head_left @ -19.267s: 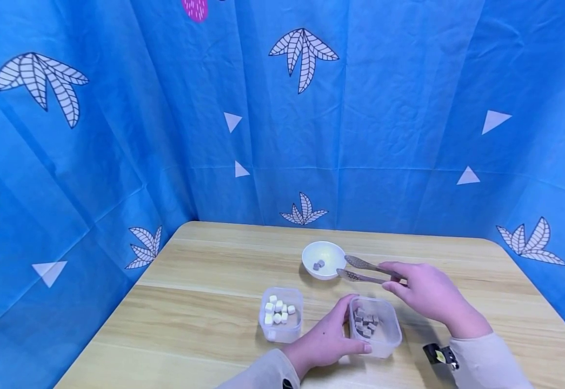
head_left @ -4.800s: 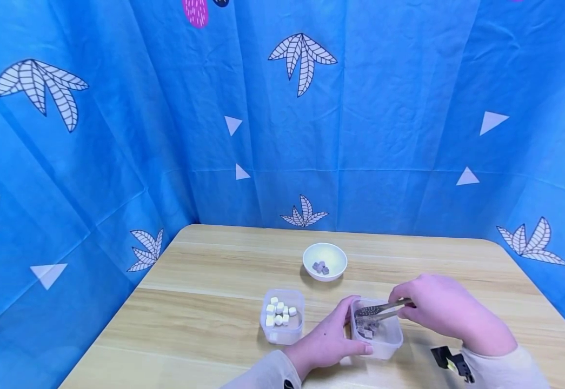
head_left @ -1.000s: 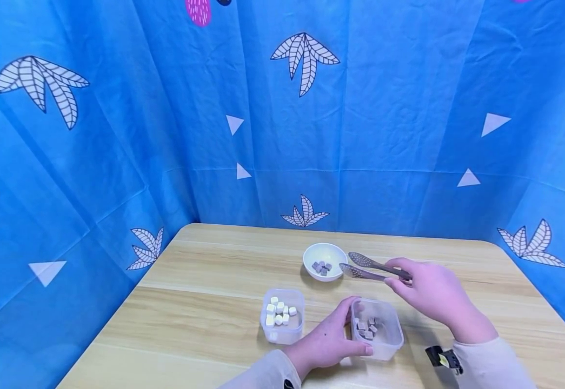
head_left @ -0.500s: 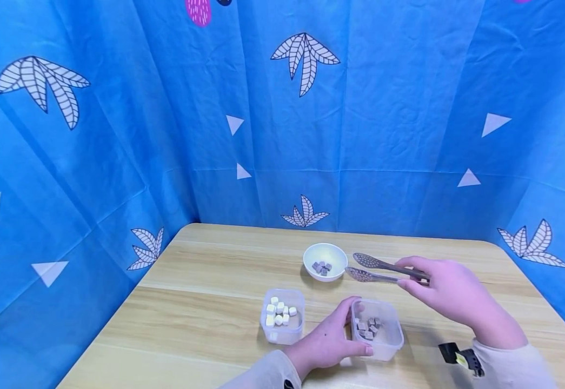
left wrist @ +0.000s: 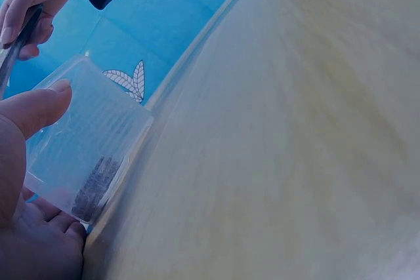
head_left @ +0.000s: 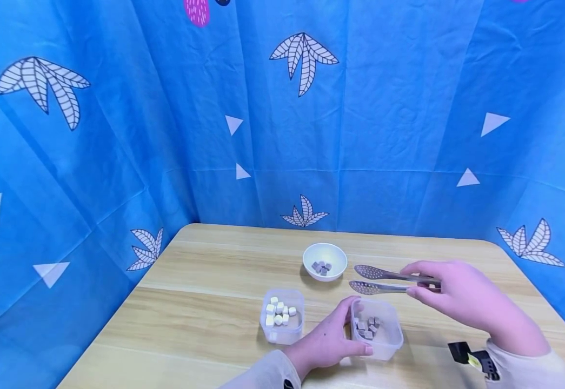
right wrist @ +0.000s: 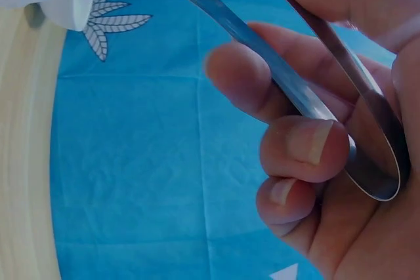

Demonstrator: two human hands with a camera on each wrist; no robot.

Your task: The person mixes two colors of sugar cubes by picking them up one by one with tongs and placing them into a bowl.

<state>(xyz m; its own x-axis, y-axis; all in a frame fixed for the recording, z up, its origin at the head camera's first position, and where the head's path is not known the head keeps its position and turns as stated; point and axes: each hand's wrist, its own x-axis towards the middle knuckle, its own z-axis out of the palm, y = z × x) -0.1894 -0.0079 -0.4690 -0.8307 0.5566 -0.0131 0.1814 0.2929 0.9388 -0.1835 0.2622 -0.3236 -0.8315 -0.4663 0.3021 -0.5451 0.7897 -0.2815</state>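
My left hand (head_left: 328,337) grips a clear plastic container (head_left: 389,335) by its left side, thumb along the near wall. Several grey-brown cubes (head_left: 367,327) lie inside it; the left wrist view shows them as a dark cluster (left wrist: 97,188) at the bottom. My right hand (head_left: 462,294) holds metal tongs (head_left: 384,274) with perforated tips. The tong arms stand apart with nothing between them, above the table, right of the white bowl (head_left: 338,270). In the right wrist view, fingers curl round the tongs (right wrist: 289,86) near their bend. Several grey-brown cubes (head_left: 322,268) rest in the bowl.
A second clear container (head_left: 284,336) with several white cubes (head_left: 278,310) stands left of my left hand. All of it stands on a wooden table (head_left: 190,302), with a blue patterned curtain (head_left: 384,135) behind and at the sides.
Over the last second the tongs have moved right and towards me, away from the bowl. Since the oldest frame, the bowl has gained grey-brown cubes and the gripped container holds fewer. My left hand stays put.
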